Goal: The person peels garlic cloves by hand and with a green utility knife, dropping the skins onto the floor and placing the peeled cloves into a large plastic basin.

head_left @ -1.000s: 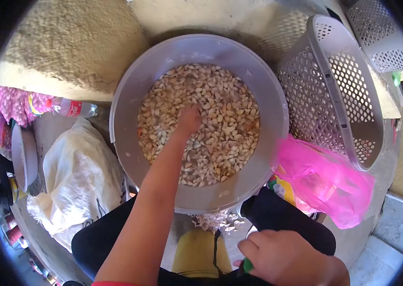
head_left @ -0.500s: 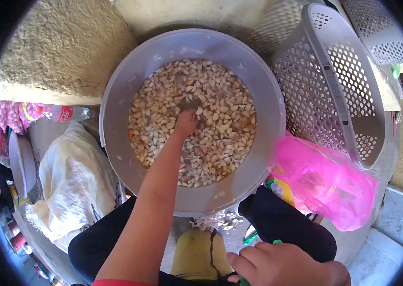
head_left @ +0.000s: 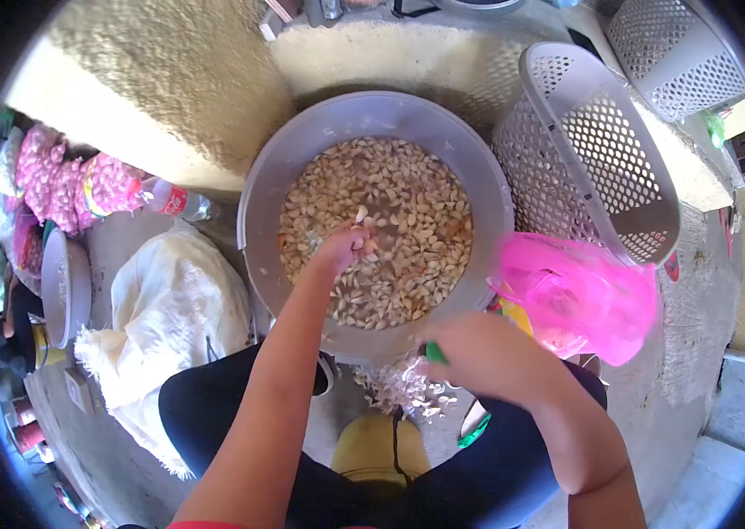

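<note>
A big grey basin holds water and several pale garlic cloves. My left hand is lifted just above the cloves, fingers closed on a few of them. My right hand hovers over the basin's near rim, closed around a small green-handled tool whose blade I cannot see. A small heap of garlic skins lies on the ground between my knees.
A grey perforated basket leans at the right of the basin, with a second one behind it. A pink plastic bag, a white sack, a bottle and a yellow stool surround me.
My left hand has come up out of the cloves with some in its fingers. My right hand has risen from my lap to the basin's near rim. The view has shifted.
</note>
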### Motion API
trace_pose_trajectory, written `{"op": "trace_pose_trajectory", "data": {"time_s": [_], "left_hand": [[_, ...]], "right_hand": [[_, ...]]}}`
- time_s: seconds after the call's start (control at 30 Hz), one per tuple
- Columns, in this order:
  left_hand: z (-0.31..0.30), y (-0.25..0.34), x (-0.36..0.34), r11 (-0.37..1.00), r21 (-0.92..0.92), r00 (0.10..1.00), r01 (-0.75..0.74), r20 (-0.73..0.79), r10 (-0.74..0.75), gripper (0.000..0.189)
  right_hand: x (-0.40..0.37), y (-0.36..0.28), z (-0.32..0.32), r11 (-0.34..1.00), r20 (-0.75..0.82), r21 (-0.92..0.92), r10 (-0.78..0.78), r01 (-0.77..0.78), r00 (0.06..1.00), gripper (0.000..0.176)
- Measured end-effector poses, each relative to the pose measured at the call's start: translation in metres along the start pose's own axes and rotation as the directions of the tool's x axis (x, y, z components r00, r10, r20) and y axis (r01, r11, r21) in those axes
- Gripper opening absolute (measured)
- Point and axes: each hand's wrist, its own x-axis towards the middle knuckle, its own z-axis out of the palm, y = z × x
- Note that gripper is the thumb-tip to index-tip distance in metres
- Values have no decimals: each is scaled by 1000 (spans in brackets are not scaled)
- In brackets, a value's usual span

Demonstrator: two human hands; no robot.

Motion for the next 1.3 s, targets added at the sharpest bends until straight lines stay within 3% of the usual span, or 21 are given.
{"op": "trace_pose_trajectory", "data": {"time_s": [0.1, 0.17, 0.23, 0.27, 0.47, 0.57, 0.67, 0.77, 0.87, 0.97, 1.07, 1.17, 1.2, 1.27, 1.3], "left_hand": [[22, 20, -44, 996, 85, 999, -19, 47, 15, 29], [35, 33, -73, 984, 177, 997, -24, 79, 10, 30], [45, 44, -98, 958, 285, 988, -39, 157, -7, 31], [59, 51, -117, 944, 325, 994, -61, 108, 27, 30], [95, 68, -200, 902, 378, 969, -209, 201, 140, 24], [106, 66, -233, 879, 386, 956, -279, 197, 218, 22], [105, 60, -255, 762, 518, 920, -388, 260, 292, 24], [101, 42, -260, 745, 498, 896, -444, 223, 385, 24], [91, 28, -257, 665, 563, 865, -492, 232, 444, 20], [96, 24, -269, 502, 601, 750, -622, 274, 602, 16], [92, 30, -274, 38, 753, 622, -657, 512, 593, 13], [91, 21, -271, -86, 776, 592, -624, 542, 596, 14], [93, 19, -272, 213, 761, 711, -613, 414, 568, 14], [99, 16, -274, 728, 543, 907, -419, 204, 369, 15], [99, 17, -275, 844, 393, 931, -364, 178, 318, 15]], "right_hand": [[5, 13, 2, 995, -238, -51, 72, -87, 969, 32], [5, 14, -2, 989, -390, 15, 139, -145, 910, 33], [14, 21, 2, 993, -518, 43, 119, -113, 847, 33], [18, 24, 7, 994, -579, 54, 110, -96, 808, 33], [23, -4, 44, 901, -701, 362, 95, 238, 707, 34], [5, -26, 54, 844, -671, 477, 169, 245, 722, 39], [-5, -37, 70, 893, -762, 382, 159, 238, 627, 38], [0, -38, 89, 899, -831, 313, 103, 307, 547, 38], [0, -44, 100, 871, -833, 346, 114, 348, 542, 38], [2, -45, 102, 801, -839, 394, 114, 450, 532, 36], [2, -43, 101, 797, -813, 425, 126, 430, 569, 35], [4, -43, 101, 868, -847, 345, 124, 357, 517, 32], [9, -39, 103, 823, -843, 407, 173, 395, 509, 31], [19, -31, 106, 714, -824, 519, 270, 470, 499, 28], [16, -35, 102, 624, -767, 614, 327, 483, 553, 27]]}}
